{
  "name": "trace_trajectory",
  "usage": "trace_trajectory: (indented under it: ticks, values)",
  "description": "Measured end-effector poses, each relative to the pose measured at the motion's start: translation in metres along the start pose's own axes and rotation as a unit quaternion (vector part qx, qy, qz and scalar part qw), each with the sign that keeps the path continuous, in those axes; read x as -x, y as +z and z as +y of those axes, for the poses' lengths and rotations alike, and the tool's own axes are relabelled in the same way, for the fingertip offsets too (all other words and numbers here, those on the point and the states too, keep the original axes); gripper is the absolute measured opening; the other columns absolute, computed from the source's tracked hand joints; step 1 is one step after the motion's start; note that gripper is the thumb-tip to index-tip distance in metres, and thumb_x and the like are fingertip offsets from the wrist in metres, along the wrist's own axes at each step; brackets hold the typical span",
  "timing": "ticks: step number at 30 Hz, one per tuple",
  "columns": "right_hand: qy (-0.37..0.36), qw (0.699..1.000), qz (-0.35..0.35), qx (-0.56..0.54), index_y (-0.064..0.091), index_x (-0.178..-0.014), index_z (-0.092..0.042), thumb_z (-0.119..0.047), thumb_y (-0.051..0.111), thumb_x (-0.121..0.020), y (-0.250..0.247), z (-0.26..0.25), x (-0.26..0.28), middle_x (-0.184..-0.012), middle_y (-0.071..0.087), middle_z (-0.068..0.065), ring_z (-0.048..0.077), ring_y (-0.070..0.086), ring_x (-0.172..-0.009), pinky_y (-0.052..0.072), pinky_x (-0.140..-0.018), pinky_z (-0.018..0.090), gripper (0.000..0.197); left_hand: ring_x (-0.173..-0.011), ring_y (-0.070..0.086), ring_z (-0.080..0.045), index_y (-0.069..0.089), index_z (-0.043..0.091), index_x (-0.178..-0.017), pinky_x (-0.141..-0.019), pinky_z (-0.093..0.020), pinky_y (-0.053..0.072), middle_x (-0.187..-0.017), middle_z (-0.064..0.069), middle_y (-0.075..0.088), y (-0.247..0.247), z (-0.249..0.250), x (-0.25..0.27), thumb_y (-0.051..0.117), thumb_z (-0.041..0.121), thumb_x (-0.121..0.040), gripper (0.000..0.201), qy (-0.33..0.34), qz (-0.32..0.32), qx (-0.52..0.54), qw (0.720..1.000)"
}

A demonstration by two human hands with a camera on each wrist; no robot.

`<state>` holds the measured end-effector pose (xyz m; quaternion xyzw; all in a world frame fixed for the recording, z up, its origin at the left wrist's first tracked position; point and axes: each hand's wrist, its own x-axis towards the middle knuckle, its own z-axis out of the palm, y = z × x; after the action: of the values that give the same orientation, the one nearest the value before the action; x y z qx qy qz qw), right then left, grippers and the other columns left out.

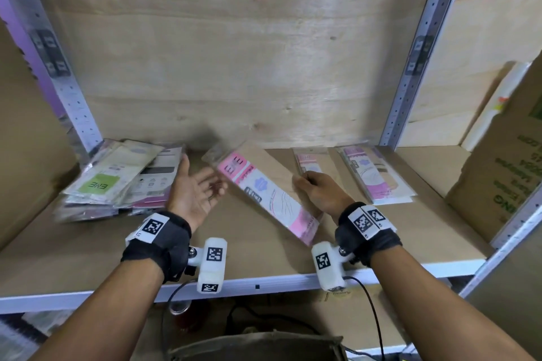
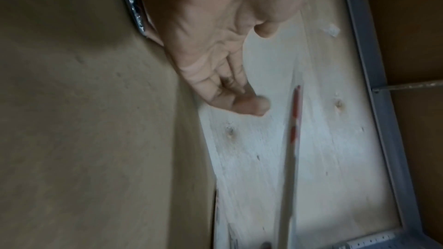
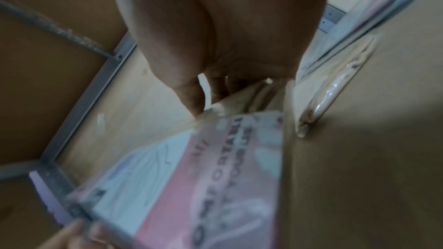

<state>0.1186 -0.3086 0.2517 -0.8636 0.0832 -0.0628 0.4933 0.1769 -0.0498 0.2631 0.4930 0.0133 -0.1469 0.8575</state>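
Over shelf (image 1: 88,243): R hand (image 1: 319,189) pinches pink packet (image 1: 264,193), fingertips hidden behind it; L hand (image 1: 195,187) empty, fingers apart, blurred.

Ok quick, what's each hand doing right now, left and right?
Left hand: open, palm up, holding nothing.
Right hand: closed on the pink packet, gripping it by one edge.

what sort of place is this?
Probably a stockroom or small warehouse: slotted metal shelving, a pile of sealed retail packets on it, and a printed cardboard carton at the right. The right hand holds one pink packet.
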Motion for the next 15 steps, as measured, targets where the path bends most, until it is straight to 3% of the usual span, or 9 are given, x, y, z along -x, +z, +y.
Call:
trace_trajectory:
  ticks: [2,5,7,9,11,15]
  values:
    - [0.041,0.998,0.014,-0.055,0.061,-0.082,-0.019,-0.035,0.051,-0.097,-0.003,-0.001,-0.002,-0.082,0.065,0.001,0.022,0.059,-0.080,0.047,-0.073,0.033,0.025,-0.079,0.070,-0.024,0.071,0.005,-0.111,-0.066,-0.030,0.058,-0.100,-0.017,0.073,0.002,-0.007,-0.002,0.034,0.072,-0.092,0.079,-0.028,-0.016,-0.047,0.998]
    - [0.090,0.988,0.019,-0.127,0.062,-0.090,-0.016,-0.036,0.055,-0.095,-0.006,-0.003,-0.001,-0.105,0.068,0.009,0.028,0.061,-0.098,0.046,-0.092,0.043,0.022,-0.090,0.073,-0.029,0.069,0.006,-0.114,-0.072,-0.035,0.061,-0.105,-0.019,0.074,0.015,-0.022,0.003,0.049,0.062,-0.091,0.064,-0.062,-0.062,-0.146,0.985]
    - [0.106,0.980,0.028,-0.164,0.059,-0.087,-0.015,-0.029,0.056,-0.095,-0.008,-0.004,0.000,-0.103,0.066,0.009,0.027,0.060,-0.093,0.047,-0.085,0.038,0.016,-0.090,0.073,-0.031,0.067,0.009,-0.114,-0.072,-0.037,0.062,-0.106,-0.018,0.074,0.028,-0.032,0.009,0.064,0.051,-0.087,0.050,-0.078,-0.103,-0.206,0.970]
    - [0.112,0.976,0.041,-0.181,0.054,-0.081,-0.014,-0.011,0.047,-0.095,-0.010,-0.004,0.001,-0.088,0.062,0.007,0.022,0.056,-0.078,0.046,-0.067,0.028,0.016,-0.088,0.073,-0.030,0.067,0.013,-0.114,-0.075,-0.037,0.061,-0.106,-0.016,0.074,0.041,-0.040,0.015,0.071,0.039,-0.086,0.039,-0.072,-0.146,-0.256,0.953]
    - [0.118,0.974,0.042,-0.189,0.053,-0.079,-0.012,0.000,0.042,-0.094,-0.012,-0.004,0.004,-0.077,0.057,0.005,0.018,0.052,-0.065,0.042,-0.053,0.026,0.021,-0.083,0.072,-0.025,0.067,0.015,-0.113,-0.075,-0.034,0.062,-0.107,-0.015,0.073,0.050,-0.046,0.017,0.073,0.025,-0.088,0.027,-0.047,-0.160,-0.294,0.941]
    - [0.119,0.978,0.025,-0.171,0.059,-0.098,-0.007,0.000,0.052,-0.092,-0.025,-0.003,0.006,-0.091,0.065,0.013,0.025,0.059,-0.077,0.046,-0.063,0.031,0.012,-0.075,0.069,-0.019,0.066,0.002,-0.114,-0.066,-0.025,0.060,-0.107,-0.023,0.071,0.064,-0.057,0.009,0.072,0.009,-0.088,0.028,-0.006,-0.133,-0.328,0.935]
